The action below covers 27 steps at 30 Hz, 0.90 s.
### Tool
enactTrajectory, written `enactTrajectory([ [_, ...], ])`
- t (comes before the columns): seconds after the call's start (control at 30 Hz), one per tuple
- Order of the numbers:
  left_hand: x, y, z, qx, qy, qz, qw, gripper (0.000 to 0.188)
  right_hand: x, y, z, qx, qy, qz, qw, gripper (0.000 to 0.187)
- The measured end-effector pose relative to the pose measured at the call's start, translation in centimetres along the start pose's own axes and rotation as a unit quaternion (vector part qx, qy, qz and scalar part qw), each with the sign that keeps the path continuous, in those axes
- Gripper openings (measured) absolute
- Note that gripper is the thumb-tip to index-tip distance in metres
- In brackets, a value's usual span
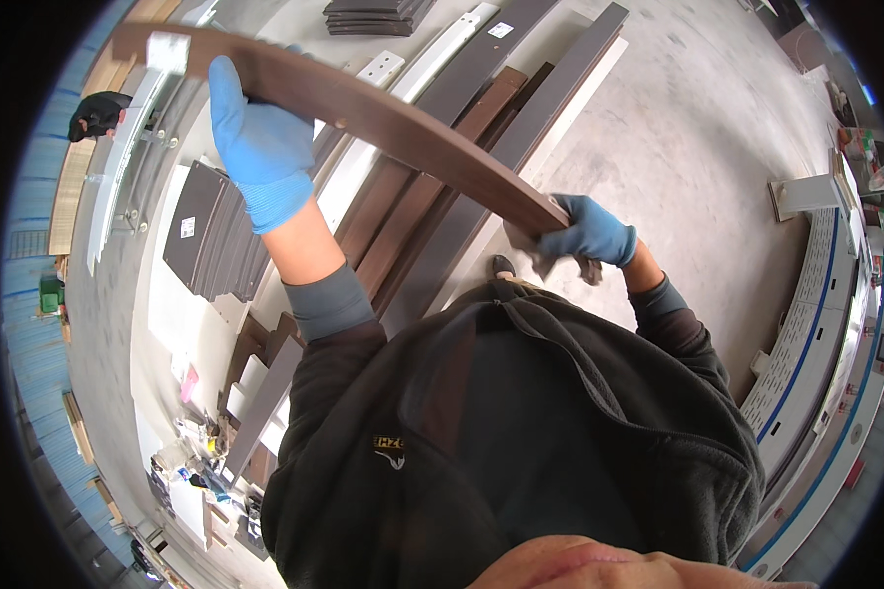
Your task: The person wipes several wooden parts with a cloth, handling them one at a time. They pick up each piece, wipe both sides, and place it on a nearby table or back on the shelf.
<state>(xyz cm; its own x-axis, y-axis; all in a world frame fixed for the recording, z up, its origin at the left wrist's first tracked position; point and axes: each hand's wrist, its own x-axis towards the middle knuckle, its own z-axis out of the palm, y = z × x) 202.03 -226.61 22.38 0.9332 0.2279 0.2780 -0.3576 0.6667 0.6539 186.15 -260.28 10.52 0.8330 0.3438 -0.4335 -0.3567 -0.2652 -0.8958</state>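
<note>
A long dark-brown board (pixel 403 128) is held up at a slant across the front of my body, its far end at the upper left. My left hand (pixel 265 147), in a blue glove, grips it near that end, with the fingers partly hidden behind it. A white label (pixel 168 53) sits on the board there. At the lower right end, my gloved right hand (pixel 591 233) is closed on a crumpled brownish cloth (pixel 587 270), against the board's end. The fingers of this hand are partly hidden.
Below the raised board lie several long brown boards (pixel 398 211) and dark grey boards (pixel 570 79), side by side. Stacks of dark panels (pixel 211 231) stand at the left and top. A long white machine (pixel 805 324) runs along the right. Another person (pixel 98 116) is at the far left.
</note>
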Motion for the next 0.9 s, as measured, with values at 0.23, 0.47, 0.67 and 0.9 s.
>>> enactTrajectory([
  [0.23,1.9,-2.5,-2.6,-0.093,-0.171,-0.053,0.979,0.073,1.6,2.0,-3.3,0.035,-0.236,-0.019,0.971,0.047],
  [0.47,0.7,-3.6,-3.7,-0.071,-0.094,-0.077,0.990,0.060,6.7,-7.0,-5.7,-0.100,0.247,-0.261,0.928,0.040],
  [0.67,0.1,-6.2,-2.6,-0.218,-0.139,-0.229,0.938,0.066,13.3,-16.2,4.8,-0.365,0.199,-0.601,0.682,0.064],
  [0.9,-1.5,-4.7,-4.0,-0.045,-0.022,-0.097,0.994,0.081,10.2,-12.6,6.6,-0.238,0.020,-0.509,0.827,0.072],
])
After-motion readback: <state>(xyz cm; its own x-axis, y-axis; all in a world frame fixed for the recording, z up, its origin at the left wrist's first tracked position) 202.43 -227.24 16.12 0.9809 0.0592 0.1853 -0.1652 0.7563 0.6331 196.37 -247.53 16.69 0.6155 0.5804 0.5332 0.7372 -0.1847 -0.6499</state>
